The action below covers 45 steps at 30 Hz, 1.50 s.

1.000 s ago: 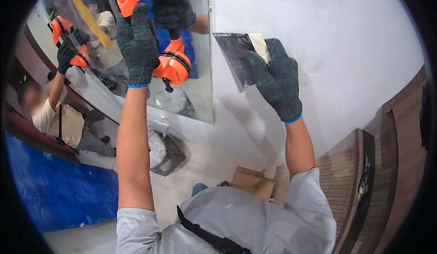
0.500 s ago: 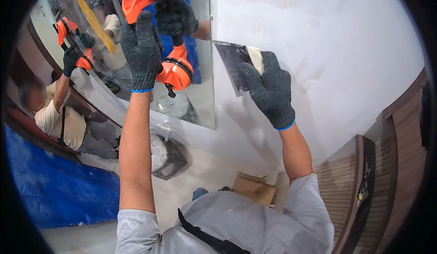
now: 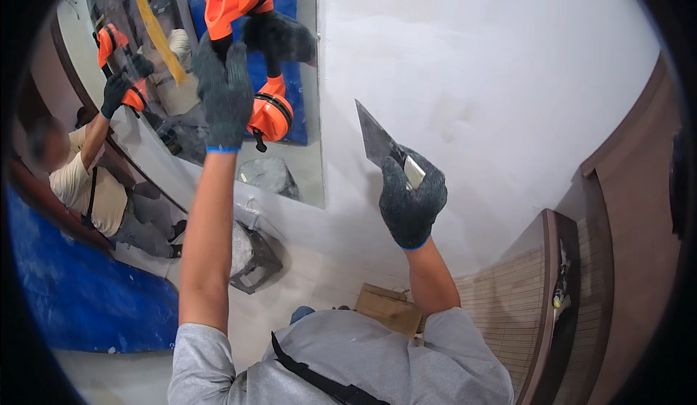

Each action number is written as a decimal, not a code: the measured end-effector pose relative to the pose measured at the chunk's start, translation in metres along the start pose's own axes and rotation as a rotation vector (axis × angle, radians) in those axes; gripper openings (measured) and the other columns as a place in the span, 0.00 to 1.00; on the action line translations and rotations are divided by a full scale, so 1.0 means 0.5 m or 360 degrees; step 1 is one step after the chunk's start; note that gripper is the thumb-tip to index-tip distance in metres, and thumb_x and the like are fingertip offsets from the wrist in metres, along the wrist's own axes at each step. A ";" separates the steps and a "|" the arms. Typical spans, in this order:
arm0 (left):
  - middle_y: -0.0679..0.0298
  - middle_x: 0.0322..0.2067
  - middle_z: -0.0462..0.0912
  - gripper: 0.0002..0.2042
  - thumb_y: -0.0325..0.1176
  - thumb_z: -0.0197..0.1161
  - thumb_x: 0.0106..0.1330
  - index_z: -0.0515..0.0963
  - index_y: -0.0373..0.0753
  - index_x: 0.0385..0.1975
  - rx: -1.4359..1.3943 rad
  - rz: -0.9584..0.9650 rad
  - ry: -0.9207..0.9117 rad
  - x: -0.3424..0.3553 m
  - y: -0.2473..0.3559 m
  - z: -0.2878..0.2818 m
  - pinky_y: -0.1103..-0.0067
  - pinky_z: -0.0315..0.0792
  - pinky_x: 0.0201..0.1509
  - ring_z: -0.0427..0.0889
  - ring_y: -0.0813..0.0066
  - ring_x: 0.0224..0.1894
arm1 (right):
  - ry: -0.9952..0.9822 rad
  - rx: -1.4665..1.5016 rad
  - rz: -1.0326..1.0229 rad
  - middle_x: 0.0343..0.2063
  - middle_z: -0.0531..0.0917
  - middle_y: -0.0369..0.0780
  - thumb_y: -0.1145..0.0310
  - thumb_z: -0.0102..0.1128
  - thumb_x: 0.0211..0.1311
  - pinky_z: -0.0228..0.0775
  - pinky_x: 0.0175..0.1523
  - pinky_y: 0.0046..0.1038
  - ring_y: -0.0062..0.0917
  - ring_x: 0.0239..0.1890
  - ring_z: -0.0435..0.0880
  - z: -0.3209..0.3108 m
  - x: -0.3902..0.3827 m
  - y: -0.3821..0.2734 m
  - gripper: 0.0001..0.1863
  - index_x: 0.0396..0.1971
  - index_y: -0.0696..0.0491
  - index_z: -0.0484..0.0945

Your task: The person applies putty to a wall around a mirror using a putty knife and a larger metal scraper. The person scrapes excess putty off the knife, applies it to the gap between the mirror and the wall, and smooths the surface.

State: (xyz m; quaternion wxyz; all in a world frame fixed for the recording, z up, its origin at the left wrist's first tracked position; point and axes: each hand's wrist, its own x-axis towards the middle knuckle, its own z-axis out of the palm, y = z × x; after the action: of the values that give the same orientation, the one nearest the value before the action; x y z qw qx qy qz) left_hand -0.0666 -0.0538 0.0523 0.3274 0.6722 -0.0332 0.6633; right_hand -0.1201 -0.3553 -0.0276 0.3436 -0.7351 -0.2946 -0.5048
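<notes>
My gloved left hand (image 3: 223, 93) is wrapped round the black handle of an orange suction lifter (image 3: 236, 2). The lifter is at the face of a large mirror (image 3: 308, 165) on the white wall, and a dark glove shows reflected behind it. A second orange cup shows just right of my wrist; whether it is real or a reflection I cannot make out. To the right of the mirror, my gloved right hand (image 3: 414, 198) is closed on a putty knife (image 3: 377, 135). Its wide dark blade points up and left, apart from the mirror's edge, and its pale handle sits in my fingers.
At the left a co-worker (image 3: 91, 180) in a pale shirt grips another orange suction lifter (image 3: 110, 46) on the mirror. Below stand a grey block-like stool (image 3: 254, 260) and a cardboard piece (image 3: 385, 307). A blue sheet (image 3: 94, 281) lies lower left; slatted wooden furniture (image 3: 508, 296) stands right.
My right hand has come down and away from the mirror's edge, and the putty knife has turned from flat-on to nearly edge-on. My left hand keeps its grip. The whole view has shifted slightly.
</notes>
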 end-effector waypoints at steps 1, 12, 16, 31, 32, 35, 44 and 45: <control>0.62 0.40 0.82 0.11 0.33 0.61 0.78 0.76 0.34 0.52 0.0281 0.0272 0.0144 -0.020 0.033 -0.008 0.79 0.76 0.46 0.81 0.75 0.41 | -0.0019 -0.0037 -0.0095 0.36 0.90 0.41 0.73 0.70 0.62 0.82 0.37 0.34 0.35 0.33 0.90 -0.010 -0.006 0.006 0.06 0.38 0.47 0.87; 0.61 0.39 0.85 0.11 0.32 0.59 0.78 0.79 0.30 0.50 -0.1380 -0.1160 -0.0774 -0.277 0.286 -0.070 0.76 0.78 0.50 0.83 0.74 0.41 | -0.0226 0.0225 0.0337 0.37 0.90 0.43 0.75 0.71 0.60 0.83 0.42 0.34 0.37 0.35 0.90 -0.082 -0.078 -0.053 0.08 0.39 0.51 0.87; 0.62 0.38 0.84 0.11 0.33 0.60 0.77 0.79 0.31 0.49 -0.1382 -0.1210 -0.0823 -0.293 0.283 -0.072 0.76 0.78 0.50 0.82 0.75 0.40 | -0.0341 0.0146 0.0347 0.35 0.90 0.43 0.75 0.72 0.60 0.82 0.42 0.34 0.38 0.35 0.90 -0.099 -0.094 -0.059 0.08 0.40 0.54 0.86; 0.61 0.49 0.81 0.12 0.36 0.60 0.75 0.81 0.34 0.49 -0.0985 -0.1160 -0.0874 -0.410 0.226 -0.110 0.75 0.72 0.57 0.78 0.73 0.51 | -0.0457 0.0961 0.0978 0.36 0.89 0.44 0.67 0.75 0.63 0.80 0.42 0.35 0.34 0.37 0.90 -0.144 -0.191 -0.045 0.17 0.47 0.59 0.81; 0.62 0.47 0.80 0.12 0.36 0.60 0.75 0.80 0.34 0.47 -0.1057 -0.1215 -0.0896 -0.419 0.236 -0.101 0.75 0.71 0.56 0.78 0.73 0.49 | -0.0518 0.1074 0.1215 0.36 0.89 0.45 0.67 0.74 0.65 0.80 0.44 0.34 0.32 0.38 0.90 -0.160 -0.190 -0.050 0.17 0.47 0.59 0.81; 0.63 0.42 0.78 0.10 0.37 0.60 0.74 0.78 0.35 0.42 -0.1368 -0.1381 -0.0890 -0.435 0.276 -0.093 0.76 0.70 0.54 0.77 0.73 0.45 | -0.0614 0.1053 0.1251 0.36 0.90 0.46 0.67 0.73 0.66 0.80 0.46 0.32 0.29 0.38 0.91 -0.180 -0.223 -0.035 0.15 0.47 0.60 0.81; 0.60 0.42 0.78 0.09 0.32 0.59 0.71 0.78 0.32 0.42 -0.1561 -0.1530 -0.1200 -0.486 0.324 -0.098 0.73 0.72 0.56 0.78 0.68 0.47 | -0.0422 0.0948 0.1121 0.36 0.89 0.42 0.77 0.70 0.64 0.81 0.46 0.30 0.26 0.40 0.90 -0.203 -0.300 0.008 0.10 0.44 0.57 0.82; 0.60 0.42 0.78 0.08 0.29 0.58 0.70 0.79 0.31 0.41 -0.1357 -0.1224 -0.1260 -0.497 0.320 -0.095 0.74 0.73 0.55 0.78 0.68 0.46 | -0.0457 0.0921 0.1166 0.35 0.90 0.41 0.75 0.71 0.65 0.81 0.45 0.29 0.24 0.39 0.90 -0.207 -0.296 0.004 0.10 0.44 0.56 0.82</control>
State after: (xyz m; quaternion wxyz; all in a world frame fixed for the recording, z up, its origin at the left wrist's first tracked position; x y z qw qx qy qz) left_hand -0.2138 -0.2528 -0.1161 0.7377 0.6402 -0.1671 0.1344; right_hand -0.2213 -0.4521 -0.1413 0.6448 -0.7268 -0.1893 -0.1417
